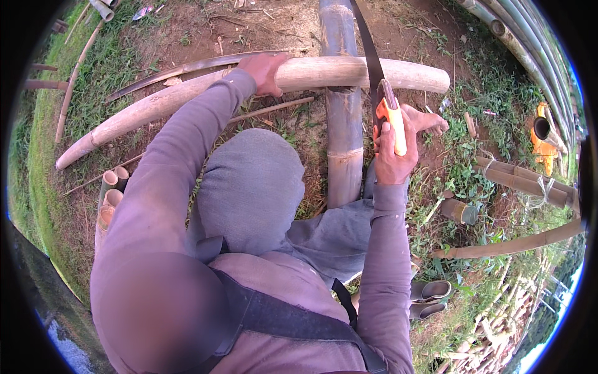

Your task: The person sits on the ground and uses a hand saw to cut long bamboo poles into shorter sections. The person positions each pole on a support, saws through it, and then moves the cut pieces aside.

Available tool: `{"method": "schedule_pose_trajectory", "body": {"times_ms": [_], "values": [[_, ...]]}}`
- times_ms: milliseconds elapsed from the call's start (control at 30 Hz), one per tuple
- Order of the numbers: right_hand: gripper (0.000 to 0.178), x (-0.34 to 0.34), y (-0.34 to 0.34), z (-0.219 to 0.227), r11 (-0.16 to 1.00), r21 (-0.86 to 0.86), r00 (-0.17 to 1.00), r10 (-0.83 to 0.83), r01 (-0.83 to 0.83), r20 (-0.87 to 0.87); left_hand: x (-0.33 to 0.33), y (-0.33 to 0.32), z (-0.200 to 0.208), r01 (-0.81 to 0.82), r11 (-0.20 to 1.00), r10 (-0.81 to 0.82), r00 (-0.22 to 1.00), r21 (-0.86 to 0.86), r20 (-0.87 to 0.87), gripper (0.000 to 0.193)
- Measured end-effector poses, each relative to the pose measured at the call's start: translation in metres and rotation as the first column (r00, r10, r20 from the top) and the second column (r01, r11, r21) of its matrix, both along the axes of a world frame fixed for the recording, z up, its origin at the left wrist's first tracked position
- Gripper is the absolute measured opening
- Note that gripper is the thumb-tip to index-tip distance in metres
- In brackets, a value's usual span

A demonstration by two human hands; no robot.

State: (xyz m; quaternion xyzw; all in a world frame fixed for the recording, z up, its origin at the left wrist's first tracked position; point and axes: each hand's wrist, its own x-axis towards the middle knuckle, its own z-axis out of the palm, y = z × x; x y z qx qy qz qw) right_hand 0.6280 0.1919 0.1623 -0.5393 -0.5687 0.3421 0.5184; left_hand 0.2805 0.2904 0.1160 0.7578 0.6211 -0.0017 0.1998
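My left hand (266,71) is closed over the top of a pale bamboo pole (156,103), which lies crosswise in front of me. Beneath it runs a thicker, darker bamboo log (344,143), pointing away from me, with the pole resting across it. In my right hand (397,159) is the orange handle of a hand saw (392,118). Its long dark blade reaches away across the pole just right of the log; whether the teeth have cut into the pole is hidden. My bent knee (252,177) is close to the near side of the pole.
A split bamboo strip (187,68) lies beyond the pole. Upright cut bamboo tubes (111,199) stand at left. On the right are tied bamboo pieces (523,181), a short bamboo piece (459,210), a curved pole (511,242), boots (430,299) and long stacked poles (529,43).
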Motion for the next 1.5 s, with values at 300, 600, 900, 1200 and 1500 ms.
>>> {"method": "schedule_pose_trajectory", "body": {"times_ms": [300, 600, 900, 1200, 1500], "values": [[0.044, -0.046, -0.018, 0.009, 0.995, 0.098, 0.993, 0.012, -0.023, 0.118, -0.037, -0.019, 0.021, -0.035, 0.999, 0.033, 0.998, -0.028, -0.058, 0.101], [0.042, -0.047, -0.017, 0.004, 0.999, -0.007, 0.999, -0.035, 0.035, 0.028, -0.024, -0.027, -0.009, 0.048, 0.987, -0.025, 0.988, 0.153, -0.154, 0.103], [0.039, -0.047, -0.037, 0.02, 0.999, -0.008, 0.984, -0.045, 0.047, 0.17, 0.009, -0.017, 0.002, -0.026, 0.998, 0.035, 0.986, 0.056, -0.162, 0.096], [0.041, -0.025, -0.086, 0.006, 0.997, 0.055, 0.979, -0.057, 0.047, 0.196, 0.01, -0.023, -0.01, -0.018, 0.991, 0.033, 0.993, 0.132, -0.115, 0.091], [0.047, -0.026, -0.098, 0.029, 0.993, -0.103, 0.99, -0.043, 0.058, 0.136, 0.005, -0.017, -0.002, -0.039, 0.995, 0.052, 0.988, 0.092, -0.143, 0.089]]}}
